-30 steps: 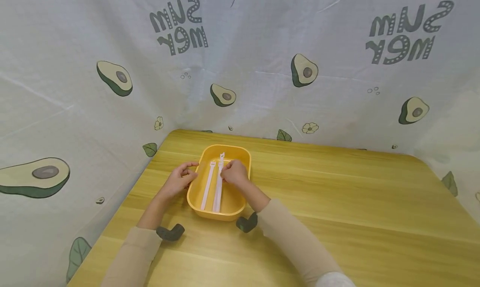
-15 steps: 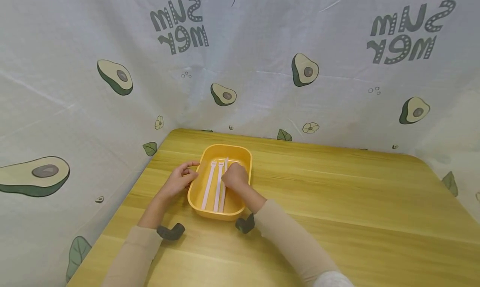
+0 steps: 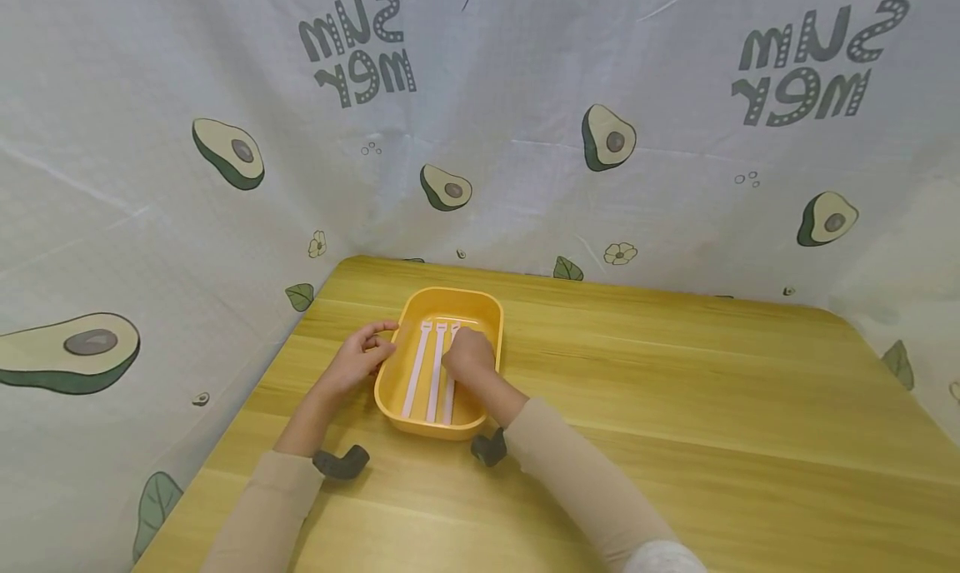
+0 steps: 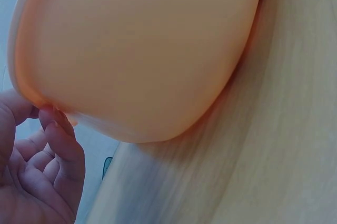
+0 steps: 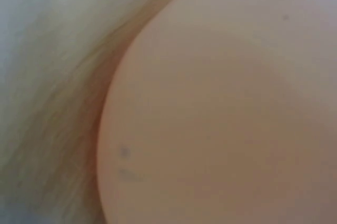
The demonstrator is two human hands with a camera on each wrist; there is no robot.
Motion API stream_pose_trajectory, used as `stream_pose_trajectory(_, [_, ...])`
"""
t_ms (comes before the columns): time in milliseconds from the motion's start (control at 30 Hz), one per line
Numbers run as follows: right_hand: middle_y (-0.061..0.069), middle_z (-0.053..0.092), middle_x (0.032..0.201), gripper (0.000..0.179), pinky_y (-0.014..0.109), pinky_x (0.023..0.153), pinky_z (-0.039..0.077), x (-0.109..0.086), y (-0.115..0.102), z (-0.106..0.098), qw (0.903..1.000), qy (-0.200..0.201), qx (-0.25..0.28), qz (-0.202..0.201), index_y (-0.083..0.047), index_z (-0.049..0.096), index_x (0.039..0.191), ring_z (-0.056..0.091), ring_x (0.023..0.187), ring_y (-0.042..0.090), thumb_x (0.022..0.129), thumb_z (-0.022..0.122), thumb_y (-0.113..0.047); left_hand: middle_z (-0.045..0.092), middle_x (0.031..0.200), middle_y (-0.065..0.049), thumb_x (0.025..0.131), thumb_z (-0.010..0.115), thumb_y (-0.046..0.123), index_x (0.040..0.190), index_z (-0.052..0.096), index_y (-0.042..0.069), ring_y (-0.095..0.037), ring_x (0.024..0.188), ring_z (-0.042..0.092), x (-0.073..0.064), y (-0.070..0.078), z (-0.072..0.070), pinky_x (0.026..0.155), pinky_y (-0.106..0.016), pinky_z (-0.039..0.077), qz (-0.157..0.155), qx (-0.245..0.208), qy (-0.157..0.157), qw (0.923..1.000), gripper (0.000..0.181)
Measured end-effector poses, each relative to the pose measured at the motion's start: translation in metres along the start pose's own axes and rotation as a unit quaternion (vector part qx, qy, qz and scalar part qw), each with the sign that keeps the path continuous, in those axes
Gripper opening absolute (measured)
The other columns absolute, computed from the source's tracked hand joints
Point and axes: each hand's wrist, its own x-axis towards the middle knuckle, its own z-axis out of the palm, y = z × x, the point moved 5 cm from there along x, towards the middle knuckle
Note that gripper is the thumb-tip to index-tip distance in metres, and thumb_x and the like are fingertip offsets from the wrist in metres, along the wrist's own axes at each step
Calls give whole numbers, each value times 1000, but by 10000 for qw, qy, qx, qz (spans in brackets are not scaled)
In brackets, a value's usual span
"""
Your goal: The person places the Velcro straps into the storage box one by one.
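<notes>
A yellow plastic tray point(image 3: 420, 429) sits on the table in the head view. Inside it lie white strap-like cable ties with wide slotted heads: a left one point(image 3: 415, 373), a middle one point(image 3: 436, 373) and a right one point(image 3: 449, 402). My right hand point(image 3: 471, 358) reaches into the tray and pinches the right tie just below its head; the fingertips are mostly hidden. With thumb and finger, my left hand point(image 3: 358, 361) holds the tray's left rim. In the left wrist view these fingers point(image 4: 66, 148) meet the rim. The right wrist view shows only the blurred tray wall point(image 5: 210, 129).
The wooden table point(image 3: 675, 390) extends to the right of the tray. A white curtain point(image 3: 525, 198) printed with avocados hangs behind and at the left. Dark curved pieces point(image 3: 341, 463) show beside both wrists.
My right hand has shifted slightly right and down with the third tie. That tie has parted from the middle one and now lies alongside it. My left hand has stayed put.
</notes>
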Motion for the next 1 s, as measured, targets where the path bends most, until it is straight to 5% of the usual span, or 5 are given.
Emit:
stream_pose_trajectory(500, [0,39,50,31,21,39,28,0,0,-4,9991,246,-329,-82,-10,45,57,35,41,11,81,62,2,55,91,-20,98,54,6,137,43,-7,-12,64,50,3,-2,2,55,-22,47,19,10,-36,10000,43])
stream_pose_trajectory(700, [-2,28,51,38,21,41,21,-7,-4,-19,9947,392,684,-660,-13,33,55,24,43,9,78,55,7,55,90,-17,99,54,6,138,42,-8,-11,63,49,3,-3,1,55,-21,46,27,60,-41,10000,43])
stream_pose_trajectory(867, [0,53,66,12,24,49,38,-20,0,-41,9859,300,1306,-1002,-7,56,78,47,53,12,90,60,-8,55,91,-18,98,55,7,137,44,-6,-13,64,52,2,-5,-1,56,-23,48,-44,129,55,9999,42])
stream_pose_trajectory(1000, [3,62,79,8,28,59,46,-33,17,-64,9785,397,1601,-1236,-6,64,89,56,68,17,92,65,-13,53,94,-16,99,57,15,139,45,0,-17,67,55,0,-2,-5,59,-27,50,-83,610,272,9977,44])
